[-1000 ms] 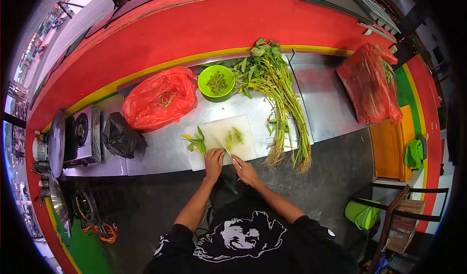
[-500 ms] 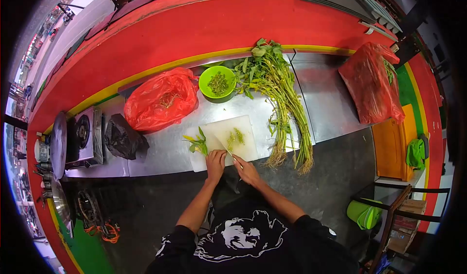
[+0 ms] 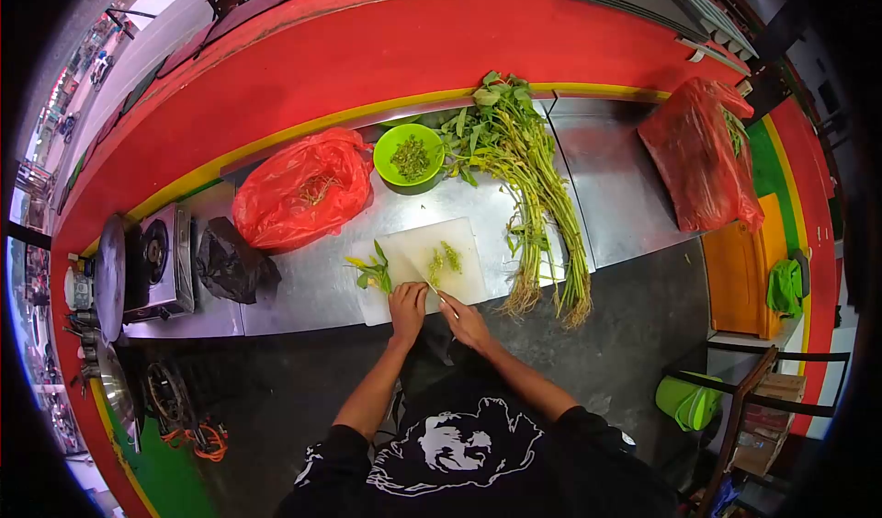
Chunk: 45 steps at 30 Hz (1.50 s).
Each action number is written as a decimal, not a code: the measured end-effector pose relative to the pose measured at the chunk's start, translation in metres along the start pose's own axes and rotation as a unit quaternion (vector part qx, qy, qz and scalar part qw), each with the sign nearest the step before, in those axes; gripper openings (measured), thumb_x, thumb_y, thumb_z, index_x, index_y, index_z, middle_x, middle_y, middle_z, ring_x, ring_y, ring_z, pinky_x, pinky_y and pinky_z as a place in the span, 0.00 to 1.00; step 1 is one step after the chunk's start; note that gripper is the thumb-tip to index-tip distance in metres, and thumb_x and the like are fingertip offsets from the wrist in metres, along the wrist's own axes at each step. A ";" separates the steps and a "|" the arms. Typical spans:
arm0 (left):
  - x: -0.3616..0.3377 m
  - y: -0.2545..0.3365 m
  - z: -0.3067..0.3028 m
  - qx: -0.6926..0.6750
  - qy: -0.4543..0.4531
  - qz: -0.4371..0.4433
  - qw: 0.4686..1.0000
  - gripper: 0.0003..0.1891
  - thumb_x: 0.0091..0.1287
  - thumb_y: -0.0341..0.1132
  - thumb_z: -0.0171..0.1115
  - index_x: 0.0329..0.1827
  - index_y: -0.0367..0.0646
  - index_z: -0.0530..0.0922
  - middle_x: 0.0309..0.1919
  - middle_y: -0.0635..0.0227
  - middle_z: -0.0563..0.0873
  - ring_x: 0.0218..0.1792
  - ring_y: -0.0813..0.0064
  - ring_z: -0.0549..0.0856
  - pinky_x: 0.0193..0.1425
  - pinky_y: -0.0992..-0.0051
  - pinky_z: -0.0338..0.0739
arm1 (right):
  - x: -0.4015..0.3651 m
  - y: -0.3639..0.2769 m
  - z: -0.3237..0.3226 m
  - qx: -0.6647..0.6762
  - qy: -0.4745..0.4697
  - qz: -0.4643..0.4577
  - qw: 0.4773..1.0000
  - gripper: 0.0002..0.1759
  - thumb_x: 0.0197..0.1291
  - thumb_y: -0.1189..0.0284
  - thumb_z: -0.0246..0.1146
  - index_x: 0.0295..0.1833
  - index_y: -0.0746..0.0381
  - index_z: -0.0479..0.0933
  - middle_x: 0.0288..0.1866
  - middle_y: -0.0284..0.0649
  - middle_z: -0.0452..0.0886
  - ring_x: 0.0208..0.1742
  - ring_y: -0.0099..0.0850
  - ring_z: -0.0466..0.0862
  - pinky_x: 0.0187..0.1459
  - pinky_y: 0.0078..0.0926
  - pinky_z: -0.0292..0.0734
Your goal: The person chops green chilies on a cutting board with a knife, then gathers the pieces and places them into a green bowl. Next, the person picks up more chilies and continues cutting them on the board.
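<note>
My right hand (image 3: 465, 321) grips a knife (image 3: 421, 272), its pale blade angled up and left across the white cutting board (image 3: 464, 231). Close beside the blade, my left hand (image 3: 407, 307) presses its curled fingers onto a small bunch of leafy greens (image 3: 373, 272). Leaves of that bunch stick out to the left of the fingers; the stems under the hand are hidden. Chopped greens (image 3: 447, 259) lie in small piles right of the blade. Beyond the board stands a lime-green bowl (image 3: 383, 161) with cut greens inside.
Long-stemmed greens with roots (image 3: 542, 196) lie right of the board, roots over the counter's front edge. An open red plastic bag (image 3: 276, 182), a black bag (image 3: 230, 261) and a gas stove (image 3: 170, 251) stand left. Another red bag (image 3: 689, 164) sits far right.
Both hands and the knife stay almost in place over the board. The view has shifted very slightly; the greens and bowl look the same.
</note>
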<state>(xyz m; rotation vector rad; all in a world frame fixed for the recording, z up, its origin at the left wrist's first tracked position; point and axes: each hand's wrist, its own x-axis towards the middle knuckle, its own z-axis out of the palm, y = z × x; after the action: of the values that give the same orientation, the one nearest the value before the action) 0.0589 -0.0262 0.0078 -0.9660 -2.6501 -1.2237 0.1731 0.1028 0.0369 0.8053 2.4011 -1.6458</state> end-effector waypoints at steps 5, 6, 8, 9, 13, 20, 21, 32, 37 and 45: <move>-0.003 -0.004 0.000 -0.001 -0.007 -0.003 1.000 0.06 0.69 0.31 0.67 0.46 0.44 0.87 0.41 0.66 0.86 0.47 0.61 0.83 0.50 0.61 0.71 | -0.002 -0.004 -0.001 -0.028 0.009 -0.008 1.000 0.26 0.79 0.50 0.53 0.77 0.44 0.73 0.56 0.59 0.86 0.58 0.60 0.84 0.61 0.51 0.78; -0.004 -0.003 -0.001 0.001 -0.011 0.003 1.000 0.06 0.69 0.31 0.67 0.46 0.44 0.87 0.41 0.66 0.86 0.47 0.60 0.83 0.51 0.61 0.71 | -0.001 -0.003 0.000 -0.029 0.010 -0.007 1.000 0.26 0.79 0.50 0.53 0.77 0.44 0.73 0.56 0.59 0.86 0.58 0.60 0.84 0.61 0.51 0.78; -0.005 0.000 -0.002 0.003 -0.014 0.011 1.000 0.06 0.69 0.31 0.67 0.47 0.44 0.87 0.42 0.66 0.86 0.47 0.60 0.82 0.51 0.61 0.71 | 0.005 -0.003 0.003 -0.045 -0.004 0.017 0.999 0.26 0.79 0.50 0.53 0.77 0.44 0.72 0.54 0.60 0.86 0.57 0.61 0.85 0.61 0.51 0.79; -0.007 0.000 -0.001 0.004 -0.015 0.009 1.000 0.06 0.70 0.31 0.66 0.47 0.44 0.86 0.42 0.66 0.85 0.47 0.60 0.82 0.51 0.61 0.71 | 0.005 -0.005 0.003 -0.044 -0.004 0.016 0.999 0.26 0.79 0.50 0.53 0.77 0.44 0.72 0.54 0.60 0.86 0.57 0.61 0.85 0.61 0.51 0.79; -0.007 0.001 0.002 -0.005 0.004 -0.001 1.000 0.07 0.70 0.30 0.66 0.47 0.43 0.86 0.42 0.65 0.85 0.47 0.59 0.82 0.52 0.61 0.71 | 0.000 -0.001 0.004 -0.013 0.012 -0.006 1.000 0.26 0.79 0.52 0.53 0.78 0.45 0.71 0.51 0.62 0.86 0.55 0.59 0.86 0.58 0.51 0.79; -0.007 -0.002 0.002 -0.012 0.007 -0.003 1.000 0.07 0.69 0.32 0.68 0.47 0.43 0.86 0.41 0.65 0.85 0.46 0.60 0.82 0.52 0.61 0.71 | -0.008 0.000 -0.003 -0.014 -0.027 0.019 0.999 0.27 0.80 0.52 0.53 0.78 0.45 0.70 0.49 0.63 0.85 0.55 0.60 0.86 0.56 0.53 0.80; -0.008 0.000 0.000 -0.013 0.005 -0.003 1.000 0.07 0.69 0.32 0.68 0.47 0.43 0.86 0.41 0.65 0.85 0.46 0.60 0.82 0.52 0.61 0.71 | -0.007 0.001 -0.001 -0.014 -0.026 0.021 0.999 0.27 0.80 0.52 0.53 0.78 0.45 0.70 0.49 0.63 0.85 0.55 0.60 0.86 0.56 0.53 0.80; -0.010 0.004 -0.002 -0.008 0.011 -0.002 1.000 0.08 0.70 0.31 0.67 0.49 0.44 0.87 0.41 0.66 0.85 0.47 0.62 0.82 0.52 0.62 0.70 | -0.007 0.008 0.001 -0.025 -0.015 0.007 1.000 0.27 0.80 0.50 0.51 0.77 0.44 0.71 0.41 0.58 0.87 0.41 0.60 0.88 0.53 0.52 0.81; -0.010 0.003 -0.003 -0.010 0.002 -0.003 1.000 0.08 0.70 0.31 0.66 0.49 0.44 0.87 0.42 0.66 0.86 0.47 0.62 0.82 0.51 0.62 0.70 | -0.005 0.006 0.005 -0.074 0.027 -0.025 0.997 0.26 0.79 0.51 0.53 0.77 0.45 0.72 0.37 0.57 0.87 0.34 0.54 0.89 0.48 0.51 0.81; -0.010 -0.003 -0.002 -0.014 -0.016 0.000 1.000 0.06 0.68 0.30 0.68 0.46 0.44 0.87 0.42 0.66 0.86 0.47 0.60 0.82 0.51 0.62 0.70 | 0.000 0.001 0.010 -0.009 0.037 -0.056 0.998 0.27 0.79 0.51 0.52 0.77 0.48 0.71 0.39 0.62 0.86 0.41 0.59 0.88 0.50 0.54 0.80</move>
<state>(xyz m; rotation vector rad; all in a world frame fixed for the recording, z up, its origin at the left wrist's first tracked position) 0.0648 -0.0343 0.0035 -0.9980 -2.6628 -1.2598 0.1717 0.0940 0.0316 0.7557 2.5514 -1.6588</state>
